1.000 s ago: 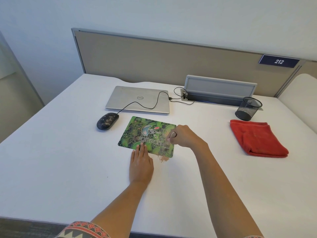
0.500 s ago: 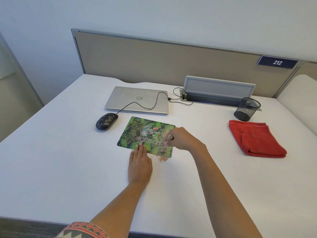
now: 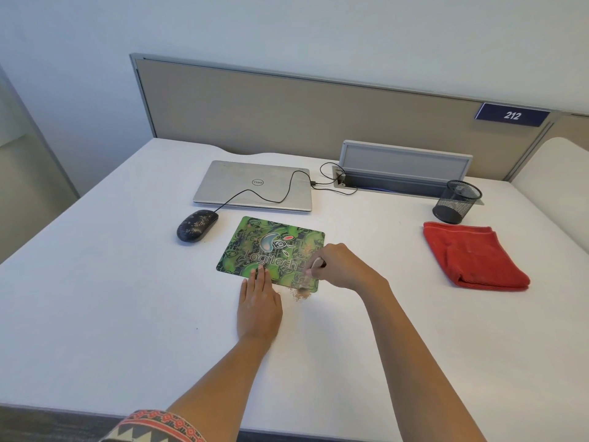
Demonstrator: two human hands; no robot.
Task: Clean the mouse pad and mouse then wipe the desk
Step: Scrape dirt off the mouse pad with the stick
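Note:
A green patterned mouse pad (image 3: 271, 247) lies on the white desk (image 3: 127, 314), with brownish dust on its right part. My left hand (image 3: 258, 306) rests flat, fingertips pressing the pad's near edge. My right hand (image 3: 342, 266) is closed around a small pale brush (image 3: 311, 270) whose tip touches the pad's near right corner. A little heap of brown dust (image 3: 300, 294) sits on the desk just off that corner. The black wired mouse (image 3: 197, 229), speckled with dust, lies left of the pad.
A closed silver laptop (image 3: 251, 185) lies behind the pad, with the mouse cable across it. A folded red cloth (image 3: 471, 253) and a black mesh pen cup (image 3: 457, 202) sit at the right. A cable box and partition close off the back.
My right hand has drawn the brush a little nearer, toward the pad's near right corner. The left hand, mouse and cloth stay as they were.

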